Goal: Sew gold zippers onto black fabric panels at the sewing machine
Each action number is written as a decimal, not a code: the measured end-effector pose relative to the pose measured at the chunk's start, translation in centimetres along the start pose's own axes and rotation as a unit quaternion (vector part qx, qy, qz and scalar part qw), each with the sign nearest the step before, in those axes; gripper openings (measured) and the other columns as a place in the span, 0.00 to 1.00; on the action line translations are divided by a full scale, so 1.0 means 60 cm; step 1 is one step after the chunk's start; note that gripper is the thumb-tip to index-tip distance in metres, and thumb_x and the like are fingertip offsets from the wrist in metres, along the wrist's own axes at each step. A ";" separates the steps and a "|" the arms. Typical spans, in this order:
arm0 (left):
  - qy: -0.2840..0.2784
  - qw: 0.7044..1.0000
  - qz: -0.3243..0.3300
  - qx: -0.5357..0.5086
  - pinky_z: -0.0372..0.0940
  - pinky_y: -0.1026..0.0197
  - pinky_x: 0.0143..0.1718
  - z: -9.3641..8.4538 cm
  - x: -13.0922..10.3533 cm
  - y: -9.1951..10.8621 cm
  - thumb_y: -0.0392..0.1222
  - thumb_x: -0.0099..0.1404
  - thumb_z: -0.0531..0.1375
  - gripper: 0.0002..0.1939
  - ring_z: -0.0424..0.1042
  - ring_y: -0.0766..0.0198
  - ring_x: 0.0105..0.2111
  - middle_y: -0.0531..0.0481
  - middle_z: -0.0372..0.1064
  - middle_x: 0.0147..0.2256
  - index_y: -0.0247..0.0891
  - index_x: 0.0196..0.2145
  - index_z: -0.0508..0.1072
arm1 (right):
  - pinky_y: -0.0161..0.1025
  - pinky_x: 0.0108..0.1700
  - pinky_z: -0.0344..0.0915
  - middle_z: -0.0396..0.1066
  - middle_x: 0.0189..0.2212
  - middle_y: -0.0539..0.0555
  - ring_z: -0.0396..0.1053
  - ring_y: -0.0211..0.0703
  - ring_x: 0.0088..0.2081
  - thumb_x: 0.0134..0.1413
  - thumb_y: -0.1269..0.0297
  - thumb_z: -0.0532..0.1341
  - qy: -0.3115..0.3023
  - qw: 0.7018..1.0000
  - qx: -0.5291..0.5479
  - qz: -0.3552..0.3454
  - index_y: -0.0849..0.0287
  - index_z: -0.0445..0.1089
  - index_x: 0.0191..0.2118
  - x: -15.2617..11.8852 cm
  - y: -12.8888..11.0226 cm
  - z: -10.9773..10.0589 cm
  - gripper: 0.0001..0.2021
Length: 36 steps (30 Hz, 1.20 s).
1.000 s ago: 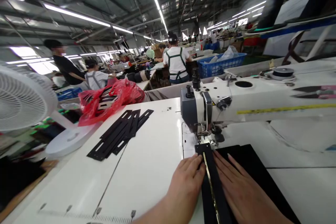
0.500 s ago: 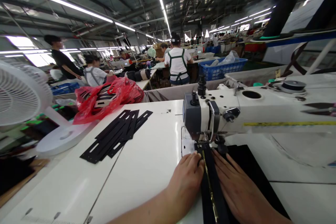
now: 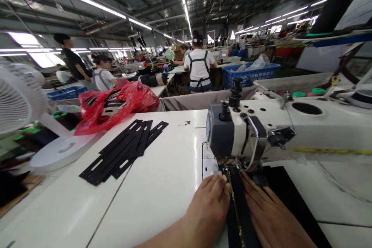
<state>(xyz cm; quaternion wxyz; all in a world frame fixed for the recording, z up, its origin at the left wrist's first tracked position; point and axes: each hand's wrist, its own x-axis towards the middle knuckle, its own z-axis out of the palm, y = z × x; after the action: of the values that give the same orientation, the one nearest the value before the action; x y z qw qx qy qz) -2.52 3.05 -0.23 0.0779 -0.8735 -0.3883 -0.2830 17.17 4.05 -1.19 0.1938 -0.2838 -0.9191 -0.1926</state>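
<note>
A black zipper with gold teeth (image 3: 236, 210) runs lengthwise toward me from under the needle area of a white and grey sewing machine (image 3: 222, 131). My left hand (image 3: 207, 203) is at the zipper's left edge, its fingers bent together and gripping the tape close to the presser foot. On the other side, my right hand (image 3: 270, 215) lies flat with fingers stretched out, pressing on the black tape and fabric. A larger black fabric piece (image 3: 296, 193) spreads under and beyond that hand. The machine head hides the far end of the zipper.
Several black slotted strips (image 3: 124, 151) lie piled on the white table (image 3: 154, 201) at left. Behind them sits a red plastic bag (image 3: 116, 104) with more strips, beside a white fan (image 3: 55, 131). Beyond the table are a blue basket (image 3: 251, 74) and several people seated or standing.
The view has shifted slightly, with the machine appearing nearer and farther right. Both hands stay beside the zipper close to the presser foot, with little change in pose.
</note>
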 end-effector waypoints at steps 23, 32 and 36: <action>-0.043 0.999 -0.002 -0.016 0.67 0.50 0.49 0.000 -0.003 -0.003 0.32 0.70 0.46 0.14 0.67 0.53 0.49 0.34 0.67 0.46 0.28 0.48 0.67 | 0.47 0.54 0.60 0.57 0.57 0.61 0.57 0.46 0.57 0.54 0.73 0.49 -0.041 0.998 0.025 0.040 0.68 0.48 0.63 0.005 -0.010 -0.009 0.29; -0.055 0.998 -0.012 -0.024 0.68 0.52 0.48 0.002 0.003 -0.008 0.33 0.70 0.46 0.13 0.68 0.56 0.47 0.37 0.66 0.45 0.31 0.47 0.67 | 0.50 0.58 0.56 0.56 0.58 0.60 0.55 0.48 0.58 0.55 0.73 0.50 -0.058 0.994 0.063 0.068 0.64 0.52 0.61 0.012 -0.010 -0.017 0.26; -0.045 0.997 -0.025 -0.052 0.68 0.55 0.46 -0.004 0.009 -0.004 0.32 0.70 0.46 0.13 0.68 0.58 0.45 0.41 0.67 0.42 0.35 0.46 0.67 | 0.51 0.58 0.55 0.57 0.58 0.60 0.56 0.48 0.58 0.56 0.72 0.51 -0.053 0.993 0.083 0.064 0.62 0.52 0.62 0.009 -0.009 -0.012 0.26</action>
<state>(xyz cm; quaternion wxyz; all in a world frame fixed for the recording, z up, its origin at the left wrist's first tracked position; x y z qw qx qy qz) -2.51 3.51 0.24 0.0078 -0.8783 -0.3976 -0.2654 16.63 3.56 -0.45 0.1796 -0.3350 -0.9208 -0.0879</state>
